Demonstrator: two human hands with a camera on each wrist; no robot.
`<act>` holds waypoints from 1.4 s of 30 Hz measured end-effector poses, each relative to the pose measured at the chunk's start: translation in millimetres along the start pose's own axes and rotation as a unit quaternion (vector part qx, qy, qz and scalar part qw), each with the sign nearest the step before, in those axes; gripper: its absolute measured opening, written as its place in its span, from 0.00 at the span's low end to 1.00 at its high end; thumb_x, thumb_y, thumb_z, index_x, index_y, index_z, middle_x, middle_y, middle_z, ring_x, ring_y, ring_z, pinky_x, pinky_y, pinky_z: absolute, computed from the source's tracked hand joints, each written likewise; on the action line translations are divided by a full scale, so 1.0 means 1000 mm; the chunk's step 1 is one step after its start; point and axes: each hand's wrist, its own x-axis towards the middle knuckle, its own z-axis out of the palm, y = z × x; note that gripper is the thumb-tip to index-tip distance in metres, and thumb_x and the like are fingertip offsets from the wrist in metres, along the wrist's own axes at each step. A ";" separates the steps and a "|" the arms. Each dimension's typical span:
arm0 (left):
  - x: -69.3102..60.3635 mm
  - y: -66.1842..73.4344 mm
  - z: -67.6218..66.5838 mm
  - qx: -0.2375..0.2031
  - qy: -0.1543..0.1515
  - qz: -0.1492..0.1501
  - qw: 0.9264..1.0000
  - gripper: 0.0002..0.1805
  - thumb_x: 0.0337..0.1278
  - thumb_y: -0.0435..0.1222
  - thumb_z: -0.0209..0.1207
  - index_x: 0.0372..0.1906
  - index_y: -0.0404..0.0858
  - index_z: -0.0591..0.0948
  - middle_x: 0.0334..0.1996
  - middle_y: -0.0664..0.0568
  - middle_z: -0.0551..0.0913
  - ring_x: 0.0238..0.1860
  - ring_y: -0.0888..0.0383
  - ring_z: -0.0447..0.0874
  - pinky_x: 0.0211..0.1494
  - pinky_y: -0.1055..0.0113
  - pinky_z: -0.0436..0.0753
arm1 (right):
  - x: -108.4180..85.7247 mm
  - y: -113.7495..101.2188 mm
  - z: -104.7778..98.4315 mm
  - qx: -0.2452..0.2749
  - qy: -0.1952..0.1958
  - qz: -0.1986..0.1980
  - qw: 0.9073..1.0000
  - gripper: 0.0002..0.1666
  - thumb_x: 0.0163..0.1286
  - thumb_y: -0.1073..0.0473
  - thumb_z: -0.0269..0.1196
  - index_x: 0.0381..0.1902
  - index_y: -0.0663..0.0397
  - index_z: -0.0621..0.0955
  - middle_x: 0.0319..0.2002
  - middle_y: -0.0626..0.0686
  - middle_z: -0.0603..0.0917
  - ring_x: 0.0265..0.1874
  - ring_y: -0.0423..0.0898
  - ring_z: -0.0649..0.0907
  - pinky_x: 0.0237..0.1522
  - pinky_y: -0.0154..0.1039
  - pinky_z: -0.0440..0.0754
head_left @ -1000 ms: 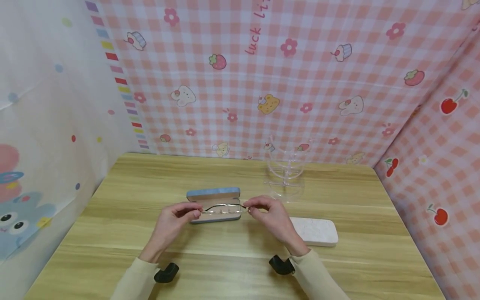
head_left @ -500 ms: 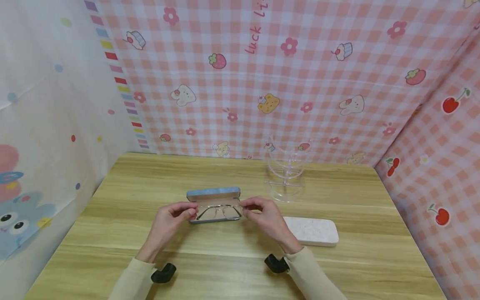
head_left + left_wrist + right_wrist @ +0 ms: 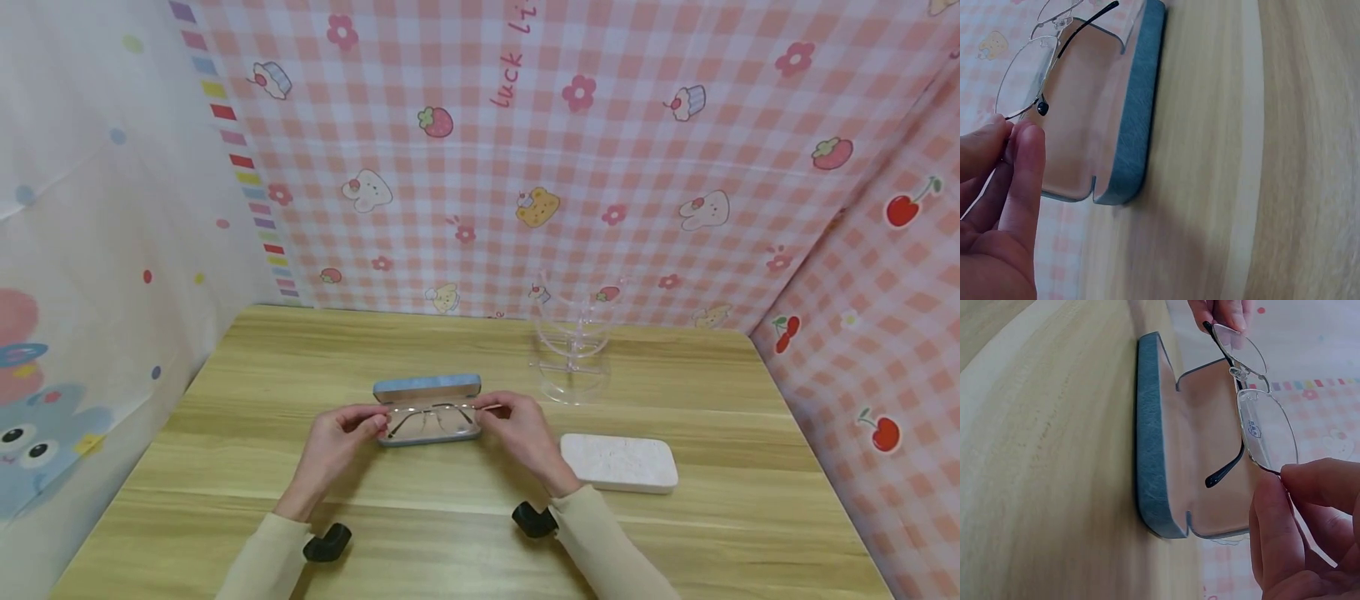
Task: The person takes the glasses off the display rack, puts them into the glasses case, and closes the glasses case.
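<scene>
A pair of thin metal-framed eyeglasses (image 3: 1266, 425) hangs over an open blue glasses case (image 3: 1138, 119), its dark-tipped temples folded in behind the lenses. My left hand (image 3: 336, 442) pinches one end of the frame between thumb and fingers; in the left wrist view that lens (image 3: 1027, 78) rises from the fingertips. At the opposite end my right hand (image 3: 525, 433) pinches the frame the same way. The case has a beige lining, and its lid (image 3: 426, 385) stands up at the back. Whether the eyeglasses touch the lining, I cannot tell.
To the right of my right hand lies a shut white glasses case (image 3: 621, 463). A clear display stand (image 3: 572, 358) stands farther back on the wooden table (image 3: 300, 350). Patterned cloth (image 3: 480, 175) hangs behind the table and at both sides.
The eyeglasses have tipped so their lenses show more fully, and they have shifted a little left over the case. My right hand has moved left; the left hand has moved slightly left too.
</scene>
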 end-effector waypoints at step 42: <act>0.027 -0.021 0.002 0.263 0.015 0.075 0.962 0.04 0.62 0.29 0.69 0.40 0.33 0.91 0.46 0.41 0.89 0.50 0.41 0.87 0.56 0.44 0.84 | 0.025 0.014 0.018 -0.079 0.005 0.075 0.994 0.09 0.58 0.68 0.70 0.38 0.57 0.91 0.36 0.51 0.89 0.30 0.41 0.80 0.31 0.34 0.78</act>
